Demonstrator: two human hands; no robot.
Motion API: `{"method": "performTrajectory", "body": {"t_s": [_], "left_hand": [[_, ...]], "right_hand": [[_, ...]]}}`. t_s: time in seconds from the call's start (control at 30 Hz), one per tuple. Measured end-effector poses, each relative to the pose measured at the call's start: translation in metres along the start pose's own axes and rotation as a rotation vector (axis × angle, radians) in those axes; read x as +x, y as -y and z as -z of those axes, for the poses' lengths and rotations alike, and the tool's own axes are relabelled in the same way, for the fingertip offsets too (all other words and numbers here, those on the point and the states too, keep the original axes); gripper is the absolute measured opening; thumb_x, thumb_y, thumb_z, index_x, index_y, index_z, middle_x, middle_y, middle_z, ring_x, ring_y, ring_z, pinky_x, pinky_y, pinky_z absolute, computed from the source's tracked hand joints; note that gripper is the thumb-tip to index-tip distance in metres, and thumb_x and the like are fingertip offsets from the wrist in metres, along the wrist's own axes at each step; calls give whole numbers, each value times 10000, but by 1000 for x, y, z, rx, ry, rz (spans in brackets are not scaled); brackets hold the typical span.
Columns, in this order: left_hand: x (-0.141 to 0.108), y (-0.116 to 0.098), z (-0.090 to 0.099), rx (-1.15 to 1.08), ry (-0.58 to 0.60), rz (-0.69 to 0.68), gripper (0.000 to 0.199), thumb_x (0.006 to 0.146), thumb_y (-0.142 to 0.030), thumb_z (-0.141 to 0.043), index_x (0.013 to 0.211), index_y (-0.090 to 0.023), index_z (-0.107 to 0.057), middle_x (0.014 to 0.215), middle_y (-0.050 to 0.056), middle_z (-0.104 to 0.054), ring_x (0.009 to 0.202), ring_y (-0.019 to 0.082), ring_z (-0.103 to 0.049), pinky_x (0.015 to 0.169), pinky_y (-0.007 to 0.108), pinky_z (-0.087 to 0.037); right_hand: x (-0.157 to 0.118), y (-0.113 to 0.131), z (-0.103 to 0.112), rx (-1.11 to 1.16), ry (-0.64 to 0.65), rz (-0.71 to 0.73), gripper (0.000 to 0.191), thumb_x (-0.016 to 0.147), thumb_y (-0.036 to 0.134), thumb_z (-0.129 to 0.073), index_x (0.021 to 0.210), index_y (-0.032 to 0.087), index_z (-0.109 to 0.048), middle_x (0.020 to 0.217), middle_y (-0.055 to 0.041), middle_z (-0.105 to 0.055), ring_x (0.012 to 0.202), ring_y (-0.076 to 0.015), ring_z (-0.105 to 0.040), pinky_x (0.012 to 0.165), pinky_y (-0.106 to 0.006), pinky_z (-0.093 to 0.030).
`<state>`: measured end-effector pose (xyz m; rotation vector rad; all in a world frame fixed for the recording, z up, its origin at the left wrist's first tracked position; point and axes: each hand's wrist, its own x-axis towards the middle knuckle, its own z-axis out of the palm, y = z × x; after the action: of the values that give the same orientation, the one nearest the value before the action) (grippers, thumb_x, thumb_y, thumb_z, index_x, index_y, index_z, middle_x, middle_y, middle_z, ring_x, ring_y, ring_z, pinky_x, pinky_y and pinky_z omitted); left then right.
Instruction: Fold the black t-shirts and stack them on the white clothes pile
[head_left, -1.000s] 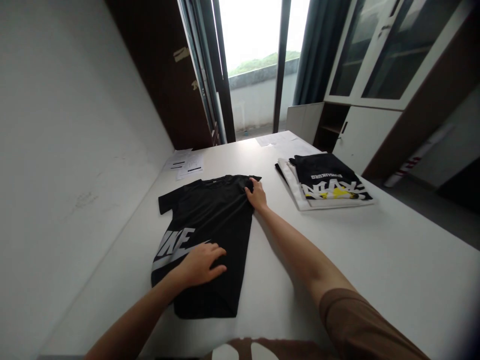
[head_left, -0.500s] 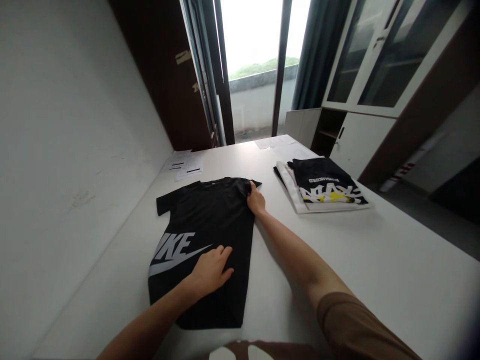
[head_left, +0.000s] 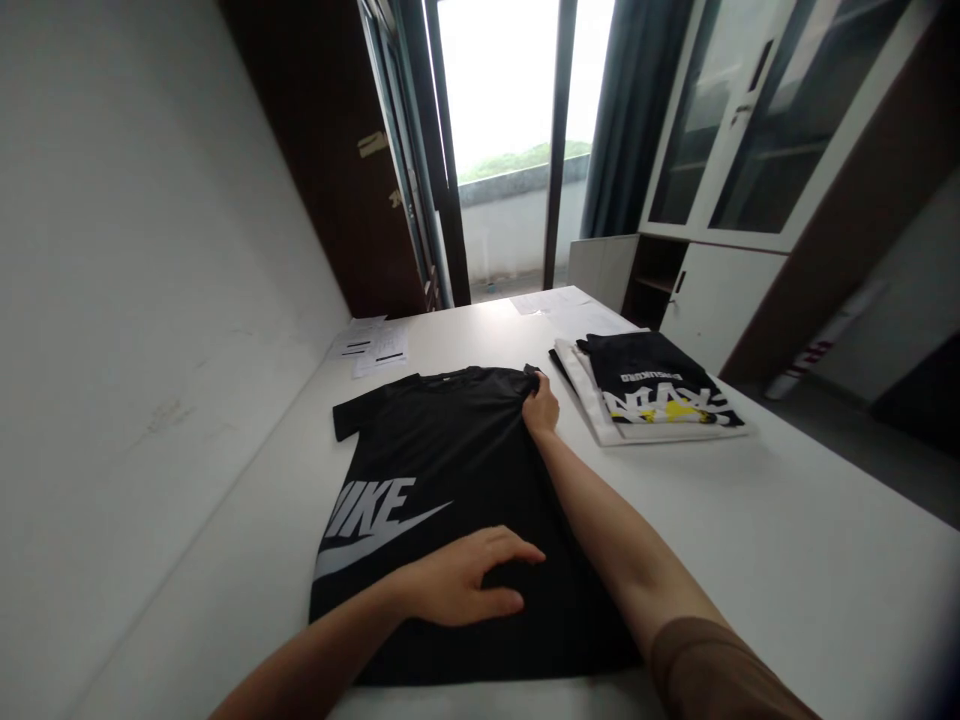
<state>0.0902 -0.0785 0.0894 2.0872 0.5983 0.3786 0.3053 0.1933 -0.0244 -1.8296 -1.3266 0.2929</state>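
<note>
A black T-shirt (head_left: pixel 465 440) with grey lettering and a swoosh lies on the white table, its collar pointing away from me. My right hand (head_left: pixel 541 408) is closed on cloth at the shirt's far right shoulder, and the sleeve there is bunched and partly hidden by the fingers. Over the lower middle of the shirt is my left hand (head_left: pixel 472 580), thumb and fingers apart, holding nothing. Whether it rests on the cloth or hovers just above, I cannot tell. My right forearm covers part of the shirt's right edge.
Folded shirts (head_left: pixel 652 385), black on top of white, are stacked on the table's right side. Paper sheets (head_left: pixel 379 345) lie at the far left, others (head_left: pixel 551 300) at the far edge. A wall (head_left: pixel 150 350) borders the left; a cabinet (head_left: pixel 712 290) stands beyond the table on the right.
The shirt's right side has spread out to the right, its lower part now wider. My right hand has moved slightly right with the shoulder cloth, and my left hand has shifted right with fingers spread.
</note>
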Motion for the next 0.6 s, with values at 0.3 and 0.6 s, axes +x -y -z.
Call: {"method": "performTrajectory", "body": {"t_s": [0.3,0.6], "left_hand": [[22,136,72,645,-518,675,437,981,-419,-553,1367,-227,-623,1572,115,-460,1488,315,-352,1230,567,-259],[25,196,65,882,-471,837,669,1039,-589,-307,1632,-279,-304,1724,89,-167,1580,353,-117,1213,690,-107]], "right_hand": [[-5,12,3,-54,-184,414,414,981,241,-433,1355,144,-583,1345,-184,-567,1262,-317,-473,1080,-446,-367],[-44,37,-20,-366,470,623,318,995,369,-556,1266,258,-680,1347,-117,-618,1286,-292,-483,1096,-466,-348]]}}
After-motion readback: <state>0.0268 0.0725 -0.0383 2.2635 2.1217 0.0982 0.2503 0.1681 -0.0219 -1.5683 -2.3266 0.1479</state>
